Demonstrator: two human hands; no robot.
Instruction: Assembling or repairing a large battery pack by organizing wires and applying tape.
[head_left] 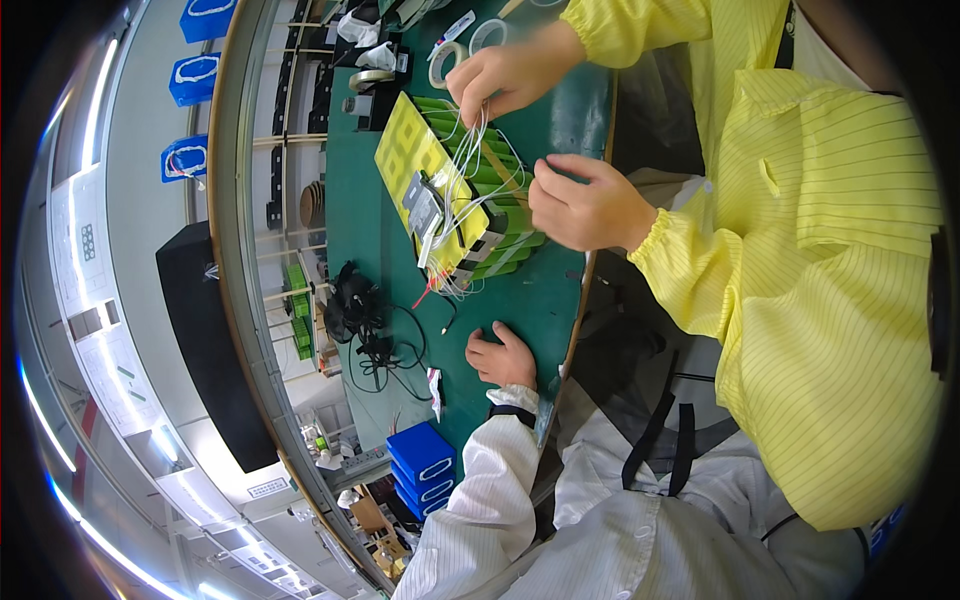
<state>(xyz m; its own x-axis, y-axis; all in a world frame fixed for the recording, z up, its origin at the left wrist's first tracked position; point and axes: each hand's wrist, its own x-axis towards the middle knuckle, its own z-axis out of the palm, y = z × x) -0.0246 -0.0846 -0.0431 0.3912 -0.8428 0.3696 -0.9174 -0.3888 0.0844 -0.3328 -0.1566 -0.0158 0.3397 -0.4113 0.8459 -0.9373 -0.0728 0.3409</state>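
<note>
My left hand (504,358), in a white sleeve with a black wristband, rests on the green table mat (490,311). Its fingers are loosely bent and apart, with nothing in them. My right hand is not in view. Beyond my left hand lies a battery pack (480,190) of green cells with a yellow sheet, a grey board (424,207) and loose white wires (468,165). A co-worker in yellow sleeves pinches those wires with one hand (512,80). The co-worker's other hand (585,203) is beside the cells, its fingers bent.
Blue wrapped packs (422,455) are stacked near my left forearm. A tangle of black cables (375,335) lies toward the back of the table. Tape rolls (447,65) and a marker (454,33) lie beyond the pack. More blue packs (195,80) sit on a shelf.
</note>
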